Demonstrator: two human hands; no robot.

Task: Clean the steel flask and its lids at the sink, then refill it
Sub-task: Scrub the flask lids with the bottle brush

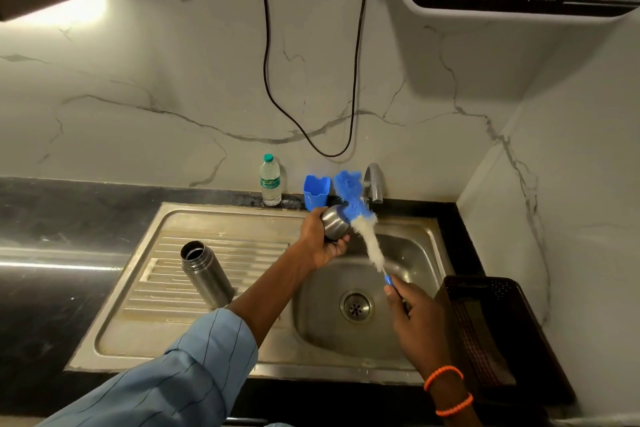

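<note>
- The steel flask [206,274], a smooth brushed cylinder with open mouth, stands on the ribbed drainboard of the sink [221,246].
- The left hand [320,239] grasps a round, shiny steel lid [334,222] above the basin.
- The right hand [410,314] grips the handle of a bottle brush [363,222]; its fluffy blue-and-white bristles lie beside the lid.

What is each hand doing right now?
Left hand: fingers curled round the steel lid.
Right hand: fingers gripping the bottle brush by its handle.
</note>
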